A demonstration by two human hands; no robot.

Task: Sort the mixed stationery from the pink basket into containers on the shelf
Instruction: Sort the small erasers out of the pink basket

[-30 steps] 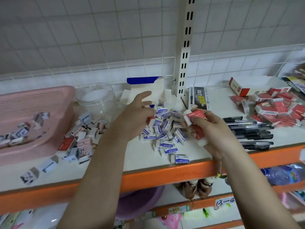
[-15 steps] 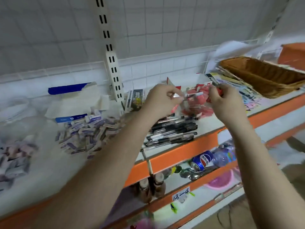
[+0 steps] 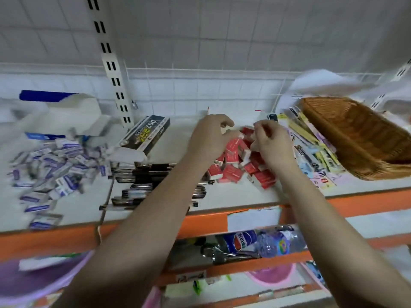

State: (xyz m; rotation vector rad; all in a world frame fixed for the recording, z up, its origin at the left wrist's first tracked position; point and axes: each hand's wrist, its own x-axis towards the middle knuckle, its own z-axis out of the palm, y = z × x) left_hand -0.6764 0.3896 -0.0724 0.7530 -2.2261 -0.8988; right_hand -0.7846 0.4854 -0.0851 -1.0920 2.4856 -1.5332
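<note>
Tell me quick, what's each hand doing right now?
Left hand: fingers curled over the red eraser pile; whether it holds anything cannot be told.
Right hand: the same, cannot be told.

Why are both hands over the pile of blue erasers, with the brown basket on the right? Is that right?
Not quite. In the head view both hands, left hand and right hand, are over the red erasers. The blue erasers lie far left. The brown basket is on the right.
</note>
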